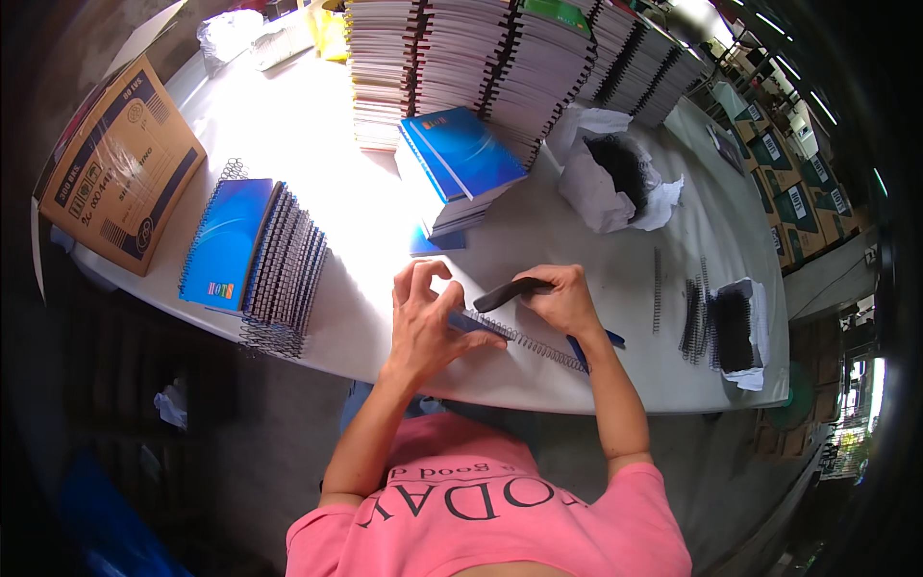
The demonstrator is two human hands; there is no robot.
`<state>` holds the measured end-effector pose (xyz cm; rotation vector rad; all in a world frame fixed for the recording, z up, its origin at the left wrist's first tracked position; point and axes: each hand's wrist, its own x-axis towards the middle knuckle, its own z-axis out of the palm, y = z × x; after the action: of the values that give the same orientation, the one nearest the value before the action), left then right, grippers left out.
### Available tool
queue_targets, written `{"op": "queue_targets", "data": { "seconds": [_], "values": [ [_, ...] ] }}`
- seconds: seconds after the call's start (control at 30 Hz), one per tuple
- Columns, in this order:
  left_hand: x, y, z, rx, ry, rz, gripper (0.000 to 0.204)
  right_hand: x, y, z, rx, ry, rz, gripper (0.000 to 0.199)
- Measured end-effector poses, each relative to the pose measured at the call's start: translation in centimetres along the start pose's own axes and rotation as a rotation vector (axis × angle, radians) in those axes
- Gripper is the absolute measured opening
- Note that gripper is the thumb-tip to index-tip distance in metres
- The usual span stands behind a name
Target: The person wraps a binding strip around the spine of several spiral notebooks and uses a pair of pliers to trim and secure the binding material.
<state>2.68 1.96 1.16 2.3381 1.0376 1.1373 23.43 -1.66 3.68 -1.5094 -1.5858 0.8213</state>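
Note:
My left hand (423, 313) grips a small blue notebook (473, 322) near the table's front edge, fingers curled over it. A metal spiral coil (543, 348) runs along the notebook's edge and sticks out well past it to the lower right. Closed around a dark, curved, flat-looking piece (510, 291), my right hand (565, 303) holds its tip just above the coil. I cannot make out what kind of thing this piece is. Partly hidden beneath my right wrist lies a slim blue-handled tool (579, 354).
Spiral-bound blue notebooks (231, 245) are stacked at left beside a cardboard box (125, 168). Ahead stand loose blue-covered books (461, 154) and tall stacks of bound paper (461, 58). Dark coils lie in white paper (596, 197) and in another bundle (735, 332) at right.

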Motion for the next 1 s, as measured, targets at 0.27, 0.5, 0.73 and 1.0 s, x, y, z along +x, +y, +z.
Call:
{"op": "queue_targets", "data": {
  "seconds": [0.27,0.5,0.73,1.0],
  "values": [
    [0.2,-1.4,0.6,-0.422,-0.037,-0.262,0.063,0.1,0.9,0.1,0.202,0.064,0.159,0.023],
    [-0.2,-2.2,1.5,-0.466,0.016,-0.251,0.078,1.7,-0.8,0.9,0.09,-0.003,-0.09,0.027],
    [-0.2,-3.1,2.5,-0.521,0.087,-0.167,0.096,1.9,-1.3,2.1,0.262,-0.038,-0.098,0.027],
    [-0.4,-3.3,2.5,-0.583,-0.018,-0.323,0.1,2.0,-1.9,3.7,0.36,-0.006,-0.12,0.018]
  ]
}}
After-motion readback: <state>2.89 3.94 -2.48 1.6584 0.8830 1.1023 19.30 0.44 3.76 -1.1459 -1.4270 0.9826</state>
